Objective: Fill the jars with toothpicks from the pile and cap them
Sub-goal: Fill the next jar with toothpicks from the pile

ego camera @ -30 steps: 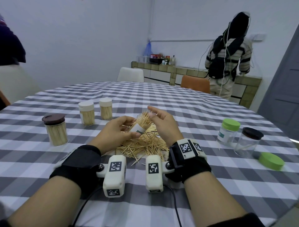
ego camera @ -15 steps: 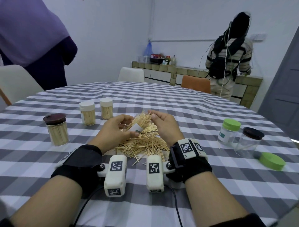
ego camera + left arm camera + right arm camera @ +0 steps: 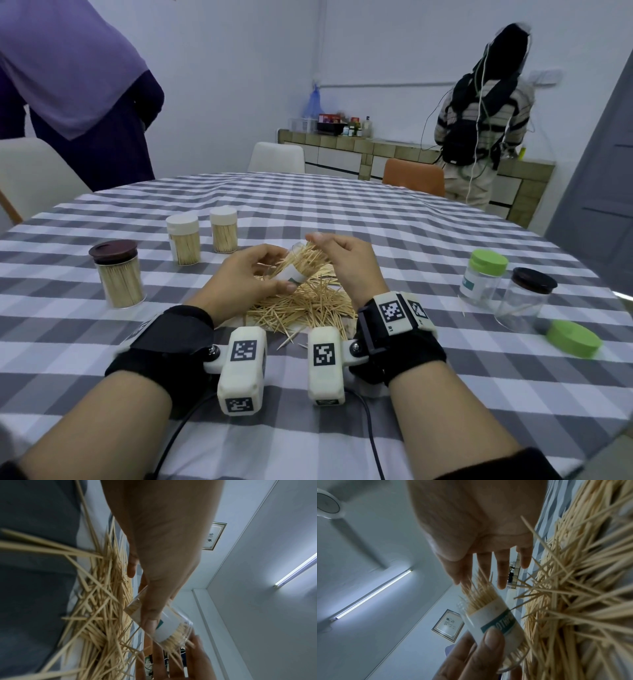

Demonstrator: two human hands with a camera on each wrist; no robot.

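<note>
Toothpick jar, clear, white label with green band (image 3: 291, 272): held tilted above the pile, mouth toward the right, toothpicks fanning out of the mouth; uncapped.

Left to right across the checked tablecloth (image 3: 342, 212):
- Brown-lidded jar (image 3: 118, 274), upright, full of toothpicks, far left.
- Two white-capped jars, first (image 3: 184, 240) and second (image 3: 224, 229), upright, full, just beside each other, behind the hands.
- Left hand (image 3: 246, 281): fingers and thumb curled round the labelled jar, thumb pressed on the label in the right wrist view (image 3: 493, 635).
- Toothpick pile (image 3: 308, 305): loose heap under and just before both hands, a few strays near the wrist cameras.
- Right hand (image 3: 346, 263): at the jar's mouth, fingertips against the protruding toothpicks; the right wrist view shows its fingers (image 3: 501, 566) extended and slack, not closed on anything.
- Green-capped jar (image 3: 483, 277), upright, looks nearly empty, well right of the pile.
- Dark-lidded clear jar (image 3: 524, 298), just beside it, a few toothpicks inside.
- Loose green lid (image 3: 573, 339), flat on the cloth, near the dark-lidded jar.

Background: a person in purple (image 3: 78, 85) at left; a person in a striped top (image 3: 486, 113) at the counter, right.
</note>
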